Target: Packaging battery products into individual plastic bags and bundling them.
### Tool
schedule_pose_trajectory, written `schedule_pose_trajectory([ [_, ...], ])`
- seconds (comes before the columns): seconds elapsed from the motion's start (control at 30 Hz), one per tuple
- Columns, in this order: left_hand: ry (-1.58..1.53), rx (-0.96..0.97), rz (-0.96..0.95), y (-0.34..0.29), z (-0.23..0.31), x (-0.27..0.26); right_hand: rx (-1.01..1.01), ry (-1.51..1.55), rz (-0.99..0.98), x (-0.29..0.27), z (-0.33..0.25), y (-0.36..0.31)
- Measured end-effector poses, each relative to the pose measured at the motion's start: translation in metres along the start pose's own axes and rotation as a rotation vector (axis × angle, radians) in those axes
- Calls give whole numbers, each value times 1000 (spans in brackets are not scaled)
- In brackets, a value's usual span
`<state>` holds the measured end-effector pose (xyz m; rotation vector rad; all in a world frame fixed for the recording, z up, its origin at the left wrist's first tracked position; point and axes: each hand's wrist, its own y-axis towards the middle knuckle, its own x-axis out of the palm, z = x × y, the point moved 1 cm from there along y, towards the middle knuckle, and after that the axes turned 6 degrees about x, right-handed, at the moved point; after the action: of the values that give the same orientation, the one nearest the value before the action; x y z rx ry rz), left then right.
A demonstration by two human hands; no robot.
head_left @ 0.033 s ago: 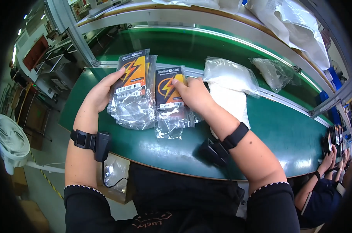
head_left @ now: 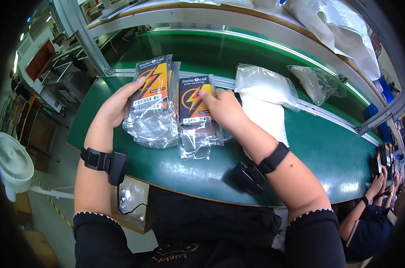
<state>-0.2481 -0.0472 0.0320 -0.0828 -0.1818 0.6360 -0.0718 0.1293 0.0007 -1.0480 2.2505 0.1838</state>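
Observation:
My left hand (head_left: 122, 102) is closed round the left side of a stack of flat battery packets (head_left: 154, 91), its thumb on the front. These are black and orange cards with a lightning bolt, in clear plastic sleeves whose loose ends crumple toward me. Beside them, a second group of battery packets (head_left: 192, 109) is in my right hand (head_left: 227, 108). The right thumb presses its front, and the other fingers are partly hidden behind. Both groups are held side by side over the green table (head_left: 175, 174), tops pointing away from me. A black band circles each wrist.
Right of my hands lie a filled clear bag (head_left: 265, 85) and a white sheet-like pack (head_left: 265, 118). Another clear bag (head_left: 314, 82) lies farther right. A shelf (head_left: 202, 18) spans the back. A white fan (head_left: 16, 163) stands left; a co-worker's hands (head_left: 379, 183) are far right.

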Motion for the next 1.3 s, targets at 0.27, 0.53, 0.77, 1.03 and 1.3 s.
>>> schedule_pose_trajectory([
  [0.27,-295,-67,-80,7,-2,3,-6,740,-147,25,13,-25],
  [0.53,-144,-86,43,-15,2,-29,-62,836,-181,52,-3,-46],
  [0.77,-62,-112,81,-30,13,-59,-240,442,-58,76,-17,-45],
  [1.03,309,-56,-84,-33,40,-50,-99,457,-102,71,-8,-55],
  [1.3,1267,27,148,-26,46,7,-201,443,-149,67,-9,-58],
])
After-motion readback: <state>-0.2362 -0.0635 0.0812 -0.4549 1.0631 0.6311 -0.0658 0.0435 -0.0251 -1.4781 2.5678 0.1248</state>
